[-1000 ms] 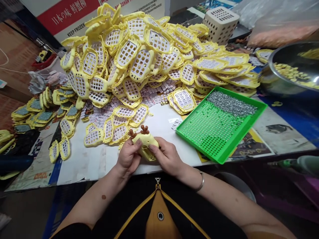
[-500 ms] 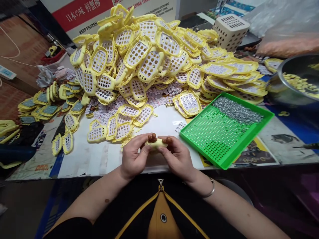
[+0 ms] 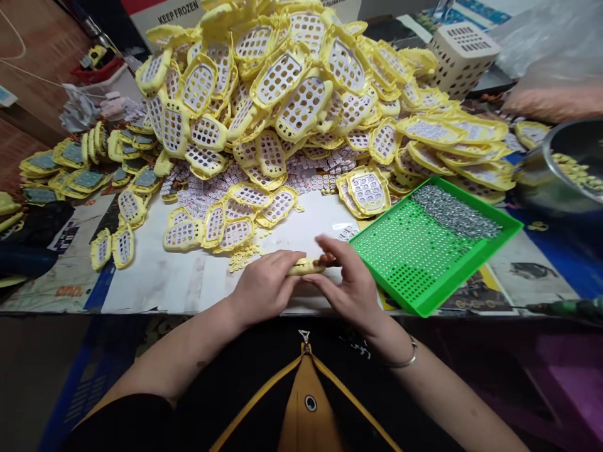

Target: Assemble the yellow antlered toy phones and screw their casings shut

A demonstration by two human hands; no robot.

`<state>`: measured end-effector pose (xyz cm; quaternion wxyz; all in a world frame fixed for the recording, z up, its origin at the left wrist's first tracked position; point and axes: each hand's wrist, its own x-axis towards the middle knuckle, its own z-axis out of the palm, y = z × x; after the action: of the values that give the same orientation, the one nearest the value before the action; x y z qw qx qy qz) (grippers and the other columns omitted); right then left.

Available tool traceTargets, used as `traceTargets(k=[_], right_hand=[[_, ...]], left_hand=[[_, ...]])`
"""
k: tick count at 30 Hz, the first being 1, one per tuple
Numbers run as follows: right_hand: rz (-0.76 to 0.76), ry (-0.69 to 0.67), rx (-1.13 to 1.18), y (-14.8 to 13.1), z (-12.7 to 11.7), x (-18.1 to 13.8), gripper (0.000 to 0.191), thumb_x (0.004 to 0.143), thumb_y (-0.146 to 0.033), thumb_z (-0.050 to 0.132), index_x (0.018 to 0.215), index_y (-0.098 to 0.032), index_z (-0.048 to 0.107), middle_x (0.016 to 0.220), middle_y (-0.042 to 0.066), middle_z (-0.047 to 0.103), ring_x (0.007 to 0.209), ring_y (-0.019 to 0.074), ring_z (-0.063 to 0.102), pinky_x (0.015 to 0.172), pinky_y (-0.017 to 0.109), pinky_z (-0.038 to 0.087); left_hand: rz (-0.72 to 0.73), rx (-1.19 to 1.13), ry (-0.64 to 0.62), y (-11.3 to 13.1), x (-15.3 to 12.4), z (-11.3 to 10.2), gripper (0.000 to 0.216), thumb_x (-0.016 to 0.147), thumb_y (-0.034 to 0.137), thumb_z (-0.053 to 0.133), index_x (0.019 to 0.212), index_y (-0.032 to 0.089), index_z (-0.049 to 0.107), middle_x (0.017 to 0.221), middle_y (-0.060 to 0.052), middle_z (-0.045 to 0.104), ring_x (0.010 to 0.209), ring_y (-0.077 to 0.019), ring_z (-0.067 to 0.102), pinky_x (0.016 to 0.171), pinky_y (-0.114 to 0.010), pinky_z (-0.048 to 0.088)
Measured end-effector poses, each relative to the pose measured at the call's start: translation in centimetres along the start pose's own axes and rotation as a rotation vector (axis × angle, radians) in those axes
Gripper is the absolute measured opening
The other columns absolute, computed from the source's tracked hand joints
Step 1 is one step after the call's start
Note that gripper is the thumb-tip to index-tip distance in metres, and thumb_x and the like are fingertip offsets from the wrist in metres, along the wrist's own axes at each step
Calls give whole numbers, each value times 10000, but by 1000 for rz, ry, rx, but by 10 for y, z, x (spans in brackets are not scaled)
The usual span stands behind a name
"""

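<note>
A small yellow toy shell with brown antlers (image 3: 308,266) lies almost flat between my two hands at the near table edge. My left hand (image 3: 266,285) grips its left end, fingers curled round it. My right hand (image 3: 351,285) rests on its right end by the antlers, fingers partly stretched forward and blurred. Right beside my right hand sits a green perforated tray (image 3: 424,251) with a band of small metal screws (image 3: 455,210) along its far side.
A tall heap of yellow perforated shells (image 3: 301,100) fills the table's middle and back. Sheets of small keypad pieces (image 3: 202,201) lie under it. Finished shells (image 3: 70,169) are stacked at the left. A steel bowl (image 3: 565,169) of yellow bits stands at the right, a white basket (image 3: 459,53) behind.
The toy shell has been turned from upright to lying flat and edge-on. My right hand's fingers have lifted and spread forward. The view has tipped lower.
</note>
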<state>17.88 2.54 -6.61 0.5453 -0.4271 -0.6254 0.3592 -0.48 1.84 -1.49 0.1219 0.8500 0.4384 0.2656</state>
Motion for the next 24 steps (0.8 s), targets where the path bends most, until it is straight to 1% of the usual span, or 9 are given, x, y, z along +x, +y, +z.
traceTargets(k=[2, 4, 8, 12, 14, 16, 19, 22, 24], right_hand=[[21, -98, -77, -4, -4, 1, 334, 772, -348, 760, 1058, -236, 629, 912, 44, 697, 816, 190, 665, 758, 354, 569], [76, -96, -80, -6, -3, 1, 190, 788, -325, 733, 905, -226, 620, 767, 4, 669, 696, 156, 638, 654, 299, 548], [112, 37, -54, -2, 4, -3, 170, 778, -302, 712, 825, -226, 568, 726, -16, 648, 652, 136, 610, 621, 276, 525], [108, -25, -27, 3, 2, -8, 199, 781, -325, 727, 889, -229, 590, 758, -16, 642, 676, 134, 618, 636, 276, 533], [52, -34, -60, 5, -3, -9, 236, 822, -305, 695, 1024, -236, 596, 815, -2, 644, 689, 136, 616, 634, 281, 533], [-68, -60, -177, 4, -8, -8, 267, 866, -276, 647, 1125, -239, 592, 903, 37, 655, 764, 161, 627, 675, 314, 535], [-265, -147, -465, -1, -12, -4, 265, 890, -357, 625, 1115, -217, 634, 1043, 115, 659, 924, 238, 619, 774, 399, 509], [-339, -249, -635, -8, -10, 0, 275, 912, -399, 585, 1061, -179, 655, 892, 101, 677, 794, 229, 587, 716, 378, 455], [-358, -251, -684, -13, -6, 0, 225, 928, -353, 560, 994, -164, 662, 764, 72, 661, 699, 211, 545, 664, 358, 410]], left_hand=[[44, 72, -21, 4, 1, 5, 327, 849, 107, 482, 1159, 134, 580, 1068, -118, 728, 956, -225, 699, 805, -355, 582], [51, 136, -9, 8, 3, 11, 314, 836, 93, 470, 1121, 123, 596, 1032, -120, 736, 919, -230, 705, 787, -360, 582], [44, 203, 19, 10, 6, 19, 257, 823, 94, 472, 1018, 124, 637, 904, -105, 738, 776, -226, 700, 693, -352, 572], [33, 65, 5, -1, 0, 15, 269, 868, 170, 526, 1120, 147, 616, 994, -93, 743, 876, -211, 702, 801, -356, 569], [-10, 47, 24, -10, -7, 10, 283, 893, 247, 561, 1153, 145, 609, 1034, -113, 739, 936, -229, 699, 851, -385, 563], [-45, 74, 48, -16, -13, 6, 286, 910, 278, 562, 1164, 156, 613, 1057, -118, 736, 983, -239, 693, 868, -396, 560], [-9, 94, 48, -18, -19, 5, 281, 927, 239, 536, 1190, 173, 611, 1090, -105, 734, 1022, -225, 688, 890, -377, 555], [44, 107, 73, -12, -19, 7, 277, 923, 195, 527, 1182, 161, 619, 1071, -106, 741, 988, -211, 698, 863, -347, 563], [60, 119, 110, -9, -17, 8, 260, 912, 170, 522, 1144, 170, 637, 1013, -89, 751, 922, -200, 709, 818, -327, 571]])
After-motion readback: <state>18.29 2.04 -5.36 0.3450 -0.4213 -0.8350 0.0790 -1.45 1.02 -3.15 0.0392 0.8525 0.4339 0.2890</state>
